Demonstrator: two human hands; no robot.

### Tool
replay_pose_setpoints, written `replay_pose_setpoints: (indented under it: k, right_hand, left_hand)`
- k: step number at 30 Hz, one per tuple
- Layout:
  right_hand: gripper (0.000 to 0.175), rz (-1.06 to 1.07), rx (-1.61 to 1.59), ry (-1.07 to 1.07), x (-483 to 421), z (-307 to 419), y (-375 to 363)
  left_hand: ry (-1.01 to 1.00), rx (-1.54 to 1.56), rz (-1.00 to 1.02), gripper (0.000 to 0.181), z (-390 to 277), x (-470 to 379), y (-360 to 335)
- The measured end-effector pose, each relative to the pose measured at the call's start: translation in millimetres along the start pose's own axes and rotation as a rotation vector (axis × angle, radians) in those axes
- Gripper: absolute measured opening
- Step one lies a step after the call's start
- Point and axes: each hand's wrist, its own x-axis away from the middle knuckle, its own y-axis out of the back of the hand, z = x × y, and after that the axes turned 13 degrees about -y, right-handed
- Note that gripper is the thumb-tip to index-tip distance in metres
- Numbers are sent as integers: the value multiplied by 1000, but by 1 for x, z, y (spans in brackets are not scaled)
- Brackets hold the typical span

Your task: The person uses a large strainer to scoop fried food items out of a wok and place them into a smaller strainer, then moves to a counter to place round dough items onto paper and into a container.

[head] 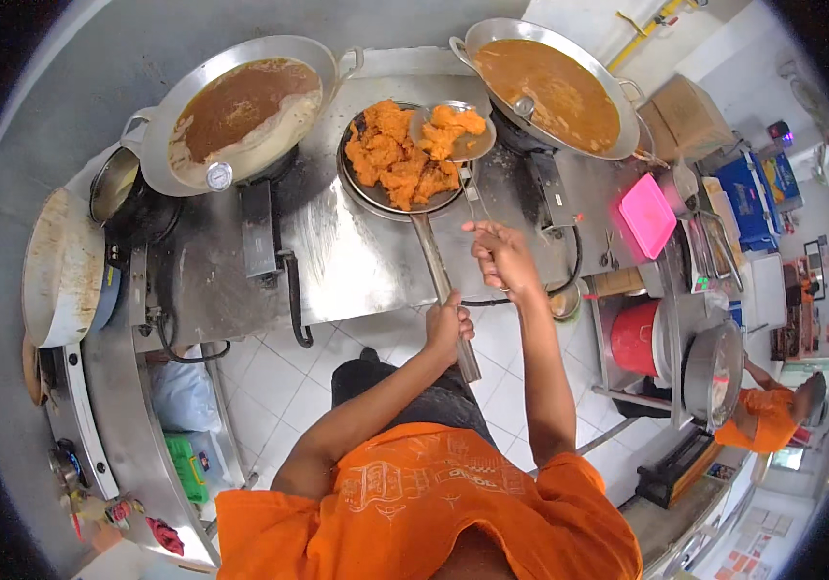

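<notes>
My left hand (448, 330) is wrapped around the long metal handle (432, 254) of a large round strainer (346, 163). Orange-brown battered fried pieces, apparently chicken, (393, 156) are heaped in it, above the steel counter. My right hand (505, 257) grips the thin wire handle (474, 192) of a smaller skimmer (485, 145). A few fried pieces (447, 130) lie in that skimmer, which overlaps the right side of the large strainer. Both tools are between two wide metal woks of bubbling brown oil, the left wok (157, 138) and the right wok (487, 32).
Dial thermometers (219, 176) are at the woks' edges. Black hoses (295, 297) run from the burners. A pink tray (648, 215) and scissors (609, 250) lie to the right, near a cardboard box (686, 116). Another person (759, 417) in orange stands by a large pot (711, 373).
</notes>
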Motion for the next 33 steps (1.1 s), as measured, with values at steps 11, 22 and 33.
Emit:
replay_pose_setpoints:
  k: [11,22,33]
  right_hand:
    - [64,-718,1395,112,-112,-90,-80]
    - [72,-814,1229,100,-126,-105,-85]
    - [57,-777,970,363,-63,-87,-58]
  left_hand:
    - [-557,280,503,35,93,-61,24]
    - [4,300,95,25,48,-19,-52]
    - [1,286,210,34,65,-37,-45]
